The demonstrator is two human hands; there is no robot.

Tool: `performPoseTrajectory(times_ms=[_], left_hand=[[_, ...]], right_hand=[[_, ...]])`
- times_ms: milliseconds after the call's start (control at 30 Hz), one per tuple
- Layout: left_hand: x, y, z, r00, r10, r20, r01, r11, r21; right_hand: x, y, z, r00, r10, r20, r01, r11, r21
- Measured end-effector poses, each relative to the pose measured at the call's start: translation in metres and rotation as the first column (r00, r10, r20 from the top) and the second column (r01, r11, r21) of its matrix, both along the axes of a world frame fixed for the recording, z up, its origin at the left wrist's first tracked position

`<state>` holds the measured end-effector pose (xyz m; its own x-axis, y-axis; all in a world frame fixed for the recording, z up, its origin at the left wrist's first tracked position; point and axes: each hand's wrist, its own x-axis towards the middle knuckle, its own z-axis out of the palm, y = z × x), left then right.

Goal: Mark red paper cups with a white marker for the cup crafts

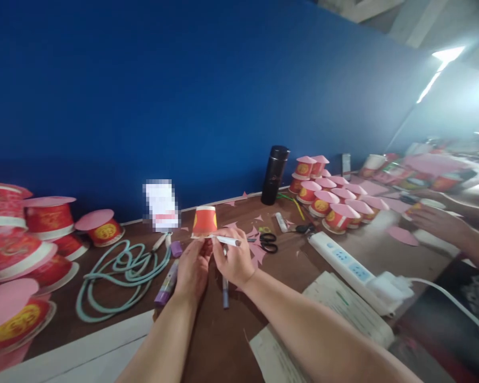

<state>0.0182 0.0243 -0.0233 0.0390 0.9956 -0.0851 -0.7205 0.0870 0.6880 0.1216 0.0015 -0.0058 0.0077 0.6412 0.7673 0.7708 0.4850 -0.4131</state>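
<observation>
An upside-down red paper cup (206, 222) with yellow patches is held near the middle of the table. My left hand (194, 266) has its fingers closed on the cup's rim from below. My right hand (238, 259) grips a white pen (228, 241), its tip end close to the rim; I cannot tell whether it touches. By my left wrist lies a purple-and-grey tube (167, 282), with a purple cap (176, 249) above it. A slim grey pen (225, 293) lies below my right hand. Black-handled scissors (268, 243) and pink paper scraps (258, 251) are right of it.
Red cups with pink paper discs stand at left (99, 226) and right (326, 202). A coiled pale-green cable (90, 298), black flask (275, 175), power strip (343, 266) and papers (331, 298) lie around. At far right is another person's hand (439, 223).
</observation>
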Motion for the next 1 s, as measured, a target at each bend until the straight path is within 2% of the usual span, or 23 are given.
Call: performPoseTrajectory(times_ms=[200,767,1000], left_hand=[[0.0005,-0.0019,0.0032,0.999,0.016,0.027,-0.016,1.000,0.008],[0.0007,0.0022,-0.0038,0.999,0.024,0.033,-0.024,1.000,-0.001],[0.0003,0.0008,-0.0044,0.999,0.030,-0.017,-0.029,0.999,0.013]], right_hand=[[0.0004,0.0001,-0.0012,1.000,0.014,-0.006,-0.014,1.000,0.011],[0.0046,0.0045,-0.0002,0.997,0.070,-0.016,-0.070,0.998,0.007],[0.0043,0.0027,0.0010,1.000,0.015,-0.008,-0.014,0.999,0.032]])
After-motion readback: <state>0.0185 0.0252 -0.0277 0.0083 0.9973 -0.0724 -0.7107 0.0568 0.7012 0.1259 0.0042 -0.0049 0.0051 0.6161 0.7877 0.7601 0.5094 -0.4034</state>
